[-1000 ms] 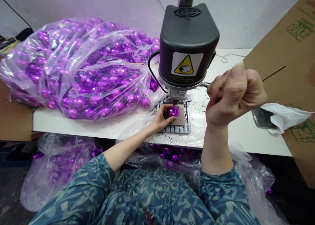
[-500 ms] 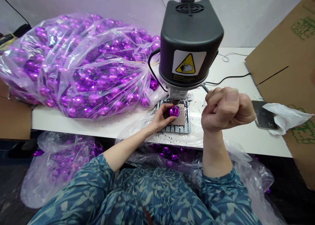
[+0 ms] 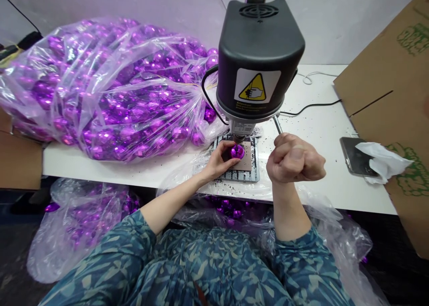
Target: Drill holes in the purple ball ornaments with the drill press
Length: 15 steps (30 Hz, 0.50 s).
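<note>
Disco-ball ornament [image 3: 238, 152] pinched in left hand [image 3: 217, 161] beneath drill press [image 3: 260, 42], apparently unfinished; lever [image 3: 277, 124] gripped in right hand [image 3: 294, 161]; bagged ornaments [image 3: 134, 118] left of drill press, progress unclear.

Looks like glossy, faceted plastic on purple ball [image 3: 237, 152]; smooth satin blk plastic on machine hsg [image 3: 261, 38]; shiny metal on lever [image 3: 278, 124]; clear, crinkly plastic on bag [image 3: 114, 91]; smooth wht on tabletop [image 3: 355, 194]; matt brn cardbd on box [image 3: 395, 64]; crumpled paper on tissue [image 3: 387, 161].
</note>
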Tool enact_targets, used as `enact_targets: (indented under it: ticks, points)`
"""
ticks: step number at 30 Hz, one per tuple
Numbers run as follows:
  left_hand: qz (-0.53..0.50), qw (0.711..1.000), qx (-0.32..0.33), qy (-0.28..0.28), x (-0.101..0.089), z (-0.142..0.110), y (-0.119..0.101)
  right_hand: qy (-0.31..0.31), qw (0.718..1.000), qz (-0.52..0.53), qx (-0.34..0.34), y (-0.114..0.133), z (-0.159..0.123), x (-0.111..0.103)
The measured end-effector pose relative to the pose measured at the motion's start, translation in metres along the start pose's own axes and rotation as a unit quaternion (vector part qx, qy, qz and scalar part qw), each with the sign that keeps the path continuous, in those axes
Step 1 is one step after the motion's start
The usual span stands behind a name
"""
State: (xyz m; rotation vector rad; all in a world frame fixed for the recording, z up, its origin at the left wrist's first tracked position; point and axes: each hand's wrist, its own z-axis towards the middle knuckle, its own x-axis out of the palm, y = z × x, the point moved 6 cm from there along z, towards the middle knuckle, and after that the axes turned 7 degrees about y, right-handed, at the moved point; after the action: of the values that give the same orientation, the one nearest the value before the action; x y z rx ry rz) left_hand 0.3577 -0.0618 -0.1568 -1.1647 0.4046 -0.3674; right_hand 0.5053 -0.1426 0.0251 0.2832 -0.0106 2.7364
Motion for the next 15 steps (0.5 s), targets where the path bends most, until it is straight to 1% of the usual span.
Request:
enact_targets:
  ticks: [1,3,6,7,8,10,11,12,13,14,15]
  points:
    - [0.0,1.0,0.0,0.001,0.0,0.0,0.0,0.004,1.0,0.007,-0.001,0.001,0.001,0.001]
    - [-0.001,1.0,0.0,0.001,0.001,0.001,-0.001,-0.008,1.0,0.007,0.021,0.001,0.009,0.003]
    - [0.007,1.0,-0.001,-0.003,0.001,0.002,-0.005,-0.046,0.994,-0.021,0.094,-0.004,0.033,0.008]
    - [0.019,1.0,-0.001,-0.016,-0.001,0.001,-0.009,-0.051,0.987,-0.033,0.147,-0.009,0.042,0.011]
    - [0.04,0.998,-0.002,-0.038,-0.003,-0.002,-0.013,-0.038,0.98,-0.044,0.188,-0.013,0.049,0.014]
    - [0.101,0.991,0.007,-0.088,-0.009,-0.013,-0.027,-0.017,0.975,-0.065,0.212,-0.017,0.062,0.019]
    - [0.132,0.986,0.026,-0.1,-0.009,-0.022,-0.036,-0.007,0.974,-0.074,0.214,-0.019,0.065,0.021]
    - [0.159,0.981,0.054,-0.092,-0.007,-0.033,-0.046,-0.002,0.974,-0.08,0.214,-0.02,0.067,0.021]
    - [0.183,0.977,0.088,-0.063,-0.002,-0.045,-0.055,0.001,0.972,-0.083,0.218,-0.021,0.067,0.021]
    - [0.204,0.97,0.128,-0.015,0.006,-0.059,-0.062,-0.001,0.971,-0.082,0.223,-0.022,0.066,0.02]
    - [0.229,0.957,0.171,0.043,0.016,-0.074,-0.068,-0.007,0.971,-0.075,0.227,-0.023,0.064,0.019]
